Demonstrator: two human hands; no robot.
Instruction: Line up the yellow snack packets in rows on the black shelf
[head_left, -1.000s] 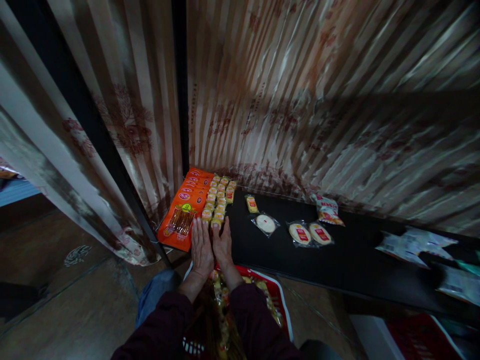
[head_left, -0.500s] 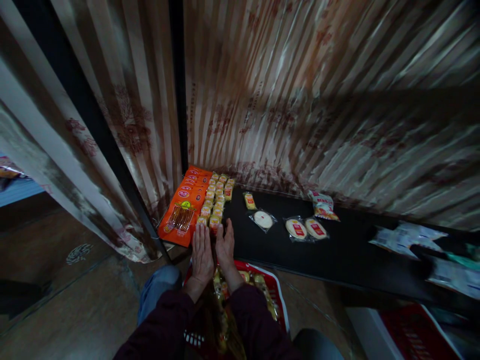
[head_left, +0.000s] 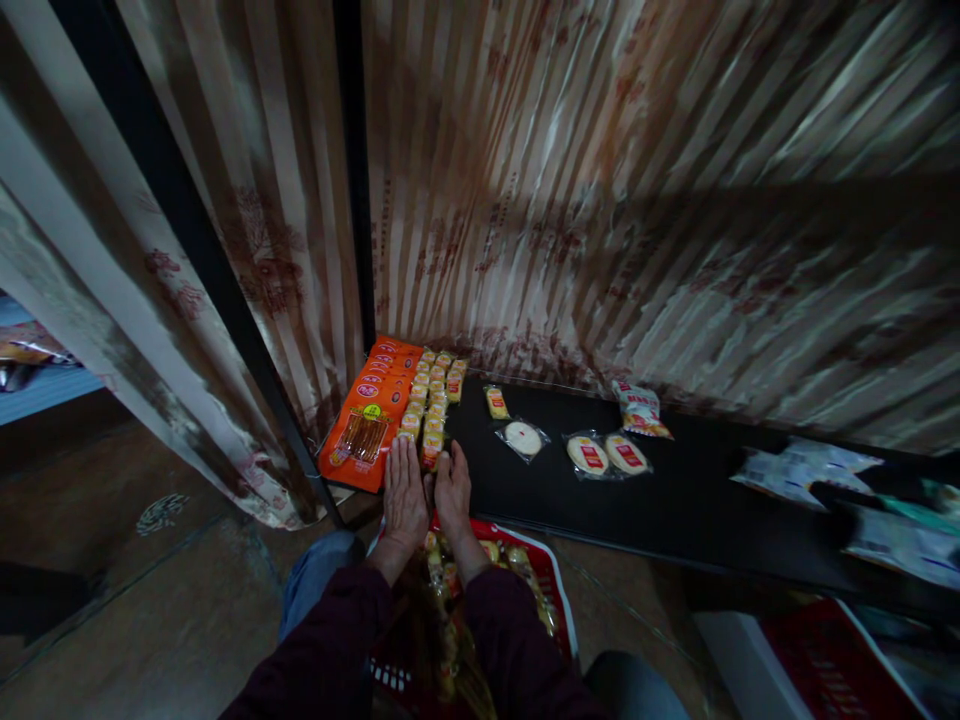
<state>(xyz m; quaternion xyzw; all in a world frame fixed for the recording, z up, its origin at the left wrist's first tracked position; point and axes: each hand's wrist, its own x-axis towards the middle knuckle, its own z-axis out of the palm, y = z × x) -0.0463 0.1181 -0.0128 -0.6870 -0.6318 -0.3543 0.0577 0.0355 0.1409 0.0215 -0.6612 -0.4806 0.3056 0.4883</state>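
Note:
My left hand (head_left: pixel 406 497) lies flat with fingers stretched out, its fingertips at the near end of the rows of small yellow snack packs (head_left: pixel 433 415). Close beside it, my right hand (head_left: pixel 453 495) has its fingers extended, at the near right corner of the same rows. Whether the right fingertips press on the nearest pack I cannot tell. Left of the rows lie overlapping orange snack bags (head_left: pixel 364 440). Under my forearms stands a red basket (head_left: pixel 559 585) with more yellow wrapped packs inside.
A black shelf (head_left: pixel 517 505) runs to the right. On it lie a single yellow pack (head_left: pixel 496 402), round wrapped cakes (head_left: pixel 523 438), a puffed snack bag (head_left: pixel 642 410) and pale blue-white packets (head_left: pixel 806 470). A dark post (head_left: pixel 354 180) and a hanging curtain (head_left: pixel 525 200) bound the shelf.
The view has shifted slightly. My right hand's fingers have drawn in a little at the near end of the rows; the left hand stays in nearly the same place.

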